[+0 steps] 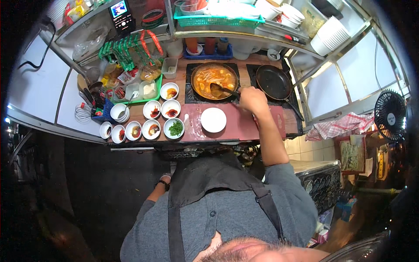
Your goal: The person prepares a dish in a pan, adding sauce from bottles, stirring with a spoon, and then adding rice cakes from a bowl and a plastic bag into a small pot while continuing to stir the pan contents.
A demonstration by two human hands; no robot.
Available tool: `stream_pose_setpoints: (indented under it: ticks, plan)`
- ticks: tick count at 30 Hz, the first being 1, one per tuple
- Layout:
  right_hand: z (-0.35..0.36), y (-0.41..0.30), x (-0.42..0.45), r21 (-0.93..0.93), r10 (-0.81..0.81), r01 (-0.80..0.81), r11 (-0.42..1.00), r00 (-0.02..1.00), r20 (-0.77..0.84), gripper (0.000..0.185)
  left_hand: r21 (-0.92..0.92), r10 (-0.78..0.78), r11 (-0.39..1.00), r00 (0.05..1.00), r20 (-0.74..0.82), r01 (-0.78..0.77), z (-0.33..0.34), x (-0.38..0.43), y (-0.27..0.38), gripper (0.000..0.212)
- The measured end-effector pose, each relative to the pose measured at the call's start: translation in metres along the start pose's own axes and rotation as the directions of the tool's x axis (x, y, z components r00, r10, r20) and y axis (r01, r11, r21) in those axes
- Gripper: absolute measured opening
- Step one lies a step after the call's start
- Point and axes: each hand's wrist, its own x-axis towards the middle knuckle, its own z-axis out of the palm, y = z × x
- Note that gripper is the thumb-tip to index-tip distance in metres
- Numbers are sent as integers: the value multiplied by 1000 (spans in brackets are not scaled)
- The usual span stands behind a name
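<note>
My right hand (253, 100) grips the handle of a dark spatula (225, 90). The spatula's blade dips into an orange-red broth (209, 74) with pale pieces and strips in it. A round frying pan (193, 90) holds this food on the left burner. Below my right forearm lies a dark red cutting board (240, 122), with an upright white bowl (213, 120) on it. Beside the board stands a small white bowl of chopped green herbs (176, 128). My left hand (166, 179) hangs low beside the black apron, partly hidden; its fingers are unclear.
Several small bowls of sauces (152, 128) stand left of the board. A second dark frying pan (273, 82) sits on the right burner. Behind are a green tray (157, 88) and a blue bottle basket (209, 56). A fan (390, 114) stands at right; a shelf (229, 34) runs overhead.
</note>
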Motion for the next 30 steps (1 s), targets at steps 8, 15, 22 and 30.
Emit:
stream_pose_setpoints:
  ticks: [8,15,22,30]
  plan:
    - [9,-5,23,50,72,-69,996,996,-59,29,-23,-18,1000,1000,-20,18,-2,-2,-1,37]
    - [26,-8,42,116,126,-123,986,992,-26,28,-37,-31,999,999,-24,30,3,-9,-2,37]
    - [43,-7,56,177,162,-181,967,980,118,35,-42,-39,998,999,-23,38,6,-13,-2,36]
    - [9,-28,15,158,112,-107,982,993,-23,34,-52,-45,998,999,-20,44,11,-15,-4,36]
